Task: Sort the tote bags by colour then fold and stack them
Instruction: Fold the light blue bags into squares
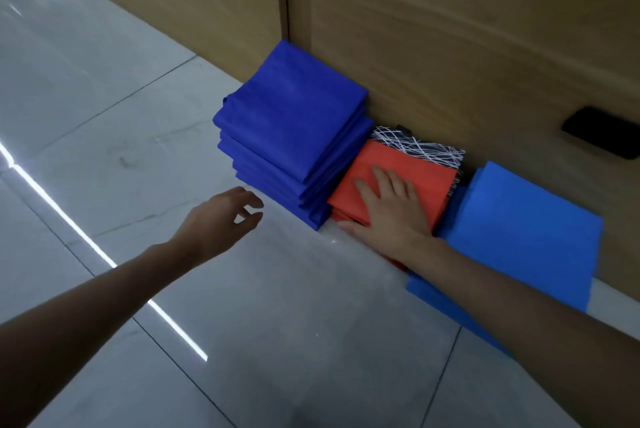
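Observation:
A tall stack of folded dark blue tote bags stands on the floor against a wooden wall. To its right lies a low pile of folded orange bags, with a black bag with white lines behind it. My right hand presses flat on the top orange bag, fingers straight. Further right is a stack of lighter blue folded bags, partly hidden by my right forearm. My left hand hovers over the floor just left of the dark blue stack, fingers loosely spread, holding nothing.
Pale glossy floor tiles stretch to the left and front, with a bright light streak across them. The wooden panelled wall runs behind the stacks, with a dark rectangular recess at the right.

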A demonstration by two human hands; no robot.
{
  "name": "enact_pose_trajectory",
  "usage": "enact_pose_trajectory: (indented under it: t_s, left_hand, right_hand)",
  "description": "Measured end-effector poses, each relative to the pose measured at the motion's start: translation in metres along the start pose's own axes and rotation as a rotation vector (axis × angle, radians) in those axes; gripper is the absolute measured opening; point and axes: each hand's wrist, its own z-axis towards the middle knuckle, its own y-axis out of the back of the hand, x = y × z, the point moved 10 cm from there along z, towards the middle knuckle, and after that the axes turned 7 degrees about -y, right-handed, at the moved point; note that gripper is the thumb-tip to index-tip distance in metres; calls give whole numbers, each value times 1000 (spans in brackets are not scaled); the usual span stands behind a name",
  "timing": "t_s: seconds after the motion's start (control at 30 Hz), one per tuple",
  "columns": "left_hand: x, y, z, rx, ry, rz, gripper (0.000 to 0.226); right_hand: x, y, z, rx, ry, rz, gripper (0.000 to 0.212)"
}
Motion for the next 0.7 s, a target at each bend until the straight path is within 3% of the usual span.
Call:
enact_pose_trajectory:
  t_s: [0.13, 0.27, 0.33, 0.43, 0.57, 0.7]
  left_hand:
    - [48, 17, 14, 3, 187, 30, 76]
    - [67, 49, 50, -93, 160, -94, 113]
    - [61, 59, 72, -87, 57, -142, 117]
    - [49, 52, 95, 54, -76, -67, 117]
    - [50, 42, 114, 173, -86, 29, 122]
    - [49, 34, 126, 269, -102, -4, 119]
  right_hand:
    - [23, 49, -5, -153, 33, 199, 76]
    - [63, 73, 4, -240, 50, 251, 81]
    - [83, 62, 17, -182, -14, 217, 88]
    - [100, 35, 35, -103, -129, 81, 94]
    - [94, 21, 42, -113, -231, 21, 85]
    - [89, 18, 44, -49, -192, 128, 79]
